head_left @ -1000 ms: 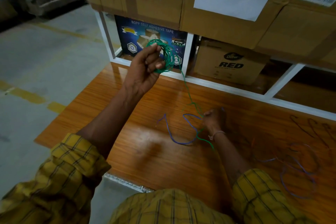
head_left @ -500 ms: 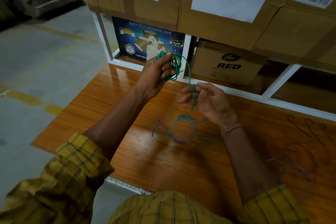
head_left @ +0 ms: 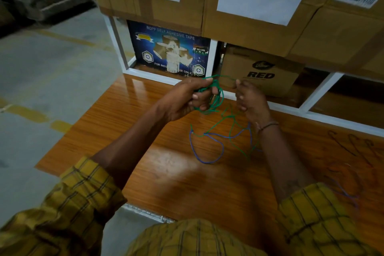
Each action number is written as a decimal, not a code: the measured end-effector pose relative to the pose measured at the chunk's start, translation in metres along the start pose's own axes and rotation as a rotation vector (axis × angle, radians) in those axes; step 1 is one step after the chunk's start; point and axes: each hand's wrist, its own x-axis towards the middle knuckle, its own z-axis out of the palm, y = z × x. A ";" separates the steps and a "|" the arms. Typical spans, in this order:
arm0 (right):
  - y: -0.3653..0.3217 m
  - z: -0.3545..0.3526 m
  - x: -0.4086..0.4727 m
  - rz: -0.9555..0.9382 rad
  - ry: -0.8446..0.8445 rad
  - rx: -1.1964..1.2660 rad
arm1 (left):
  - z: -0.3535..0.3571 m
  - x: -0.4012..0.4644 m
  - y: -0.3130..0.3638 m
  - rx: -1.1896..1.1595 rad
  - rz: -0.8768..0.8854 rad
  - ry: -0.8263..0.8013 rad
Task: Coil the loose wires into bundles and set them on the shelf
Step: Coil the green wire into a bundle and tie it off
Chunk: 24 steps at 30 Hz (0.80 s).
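Note:
My left hand [head_left: 187,100] is closed around a small coil of green wire [head_left: 216,97] held above the wooden board [head_left: 166,172]. A strand of the same green wire runs across to my right hand [head_left: 249,100], which pinches it between finger and thumb. The loose tail of the green wire [head_left: 234,131] hangs down onto the board and crosses a blue wire [head_left: 207,151] lying in an open loop. The white shelf frame [head_left: 311,110] stands just behind both hands.
A blue tape box [head_left: 166,52] and a brown "RED" carton [head_left: 261,68] fill the shelf's lower bays, with large cartons [head_left: 249,23] stacked above. Brown wires [head_left: 353,147] and another blue wire [head_left: 345,191] lie at the board's right. Concrete floor [head_left: 41,89] lies to the left.
My right hand rose from the board to the coil, taking a green strand with it. The left hand with the coil dropped lower and shifted right.

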 end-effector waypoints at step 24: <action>-0.017 -0.007 -0.042 -0.180 -0.315 -0.263 | -0.036 0.015 -0.014 1.425 0.099 0.185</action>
